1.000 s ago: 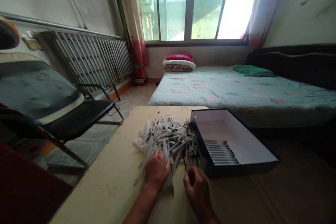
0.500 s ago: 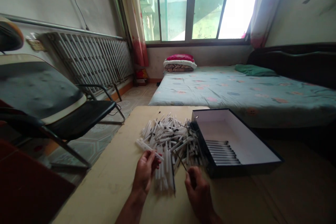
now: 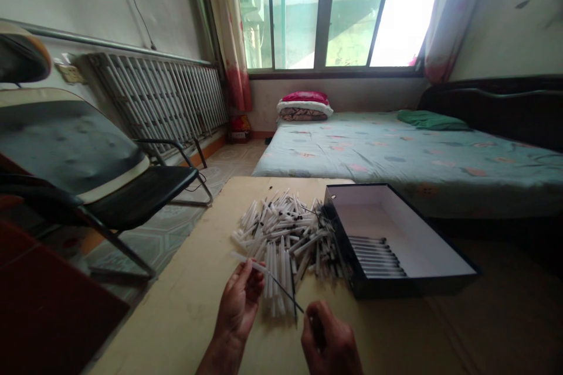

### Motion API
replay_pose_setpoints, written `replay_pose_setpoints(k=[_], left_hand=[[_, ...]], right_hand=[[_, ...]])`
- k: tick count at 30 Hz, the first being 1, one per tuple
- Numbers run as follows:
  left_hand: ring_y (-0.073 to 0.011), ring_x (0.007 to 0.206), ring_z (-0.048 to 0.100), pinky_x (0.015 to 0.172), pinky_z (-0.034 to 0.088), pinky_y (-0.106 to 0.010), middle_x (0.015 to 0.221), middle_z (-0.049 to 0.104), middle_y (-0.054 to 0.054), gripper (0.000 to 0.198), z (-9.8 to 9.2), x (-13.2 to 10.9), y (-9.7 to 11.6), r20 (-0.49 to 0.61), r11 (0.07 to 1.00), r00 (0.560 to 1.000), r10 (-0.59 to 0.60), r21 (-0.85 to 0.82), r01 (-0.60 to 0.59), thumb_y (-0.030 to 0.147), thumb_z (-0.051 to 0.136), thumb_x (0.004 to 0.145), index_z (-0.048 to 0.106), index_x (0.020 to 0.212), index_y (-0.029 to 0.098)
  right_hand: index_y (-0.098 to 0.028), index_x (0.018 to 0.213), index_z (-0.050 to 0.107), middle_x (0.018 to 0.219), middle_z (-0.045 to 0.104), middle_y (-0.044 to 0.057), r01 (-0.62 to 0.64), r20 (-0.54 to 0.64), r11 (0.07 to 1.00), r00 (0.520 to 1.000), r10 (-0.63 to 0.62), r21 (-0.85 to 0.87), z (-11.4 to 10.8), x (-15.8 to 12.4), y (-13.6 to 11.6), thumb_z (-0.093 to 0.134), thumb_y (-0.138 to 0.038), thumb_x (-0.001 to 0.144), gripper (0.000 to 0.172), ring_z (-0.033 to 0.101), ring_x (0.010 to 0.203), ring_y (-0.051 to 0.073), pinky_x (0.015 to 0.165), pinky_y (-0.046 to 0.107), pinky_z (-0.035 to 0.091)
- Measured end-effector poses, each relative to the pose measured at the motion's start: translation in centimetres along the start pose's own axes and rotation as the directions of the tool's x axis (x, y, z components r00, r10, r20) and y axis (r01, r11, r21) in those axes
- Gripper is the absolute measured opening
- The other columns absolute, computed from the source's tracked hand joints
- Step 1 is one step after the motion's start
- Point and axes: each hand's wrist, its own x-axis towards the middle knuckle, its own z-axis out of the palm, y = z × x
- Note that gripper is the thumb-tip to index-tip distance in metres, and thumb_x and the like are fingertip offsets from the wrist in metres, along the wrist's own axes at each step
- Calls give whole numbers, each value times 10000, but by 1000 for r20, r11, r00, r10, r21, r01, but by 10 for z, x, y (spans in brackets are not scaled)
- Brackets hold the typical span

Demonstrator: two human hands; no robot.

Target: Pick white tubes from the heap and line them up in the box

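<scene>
Pinched between the thumb and fingers of my left hand (image 3: 237,293) is a whitish, translucent pen barrel (image 3: 240,257). My right hand (image 3: 331,337) is closed on one end of a thin dark pen refill (image 3: 288,293). The refill slants up to the left, and its far end meets the barrel's right end; whether it sits inside is too small to tell. Just beyond both hands lies a loose pile of white barrels (image 3: 285,217), with a row of barrels (image 3: 275,281) pointing toward me. Dark refills (image 3: 324,246) are heaped at the pile's right side.
An open dark box (image 3: 413,240) with a white inside stands at the table's right, holding several pens (image 3: 376,258) side by side. The table (image 3: 185,281) reaches toward a bed (image 3: 352,146). At left are a black chair (image 3: 149,187) and a radiator (image 3: 162,99).
My right hand has come nearer and slightly left, bringing the refill from the pile's edge to the barrel's end. My left hand has lowered a little with the barrel. The view has shifted slightly.
</scene>
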Motion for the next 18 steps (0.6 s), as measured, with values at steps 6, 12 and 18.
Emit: replay_pose_setpoints(k=[6, 12, 18], left_hand=[[-76, 491, 594, 459, 488, -160, 670, 684, -25, 79, 5, -7, -1, 42, 999, 999, 9, 44, -11, 132, 639, 754, 570, 792, 146], [-99, 550, 619, 513, 492, -188, 697, 695, -26, 212, 4, -19, -9, 183, 989, 982, -43, 144, 16, 257, 727, 692, 587, 812, 153], [-154, 620, 668, 560, 516, -234, 718, 714, -64, 168, 3, -41, -40, 258, 963, 928, -270, 59, 264, 207, 721, 705, 620, 817, 134]], right_hand=[[-241, 700, 420, 472, 374, -80, -5, 22, 1000, 1000, 5, -3, -3, -2, 5, 428, -222, 835, 138, 410, 360, 101, 427, 226, 276], [-230, 840, 527, 496, 423, -59, -225, 79, 945, 974, 212, 236, 3, -3, 5, 336, -389, 920, 261, 469, 395, 117, 442, 212, 351], [-184, 1094, 505, 443, 395, -82, -423, 188, 824, 906, 379, 376, 8, -4, -3, 244, -490, 935, 433, 437, 347, 122, 391, 211, 324]])
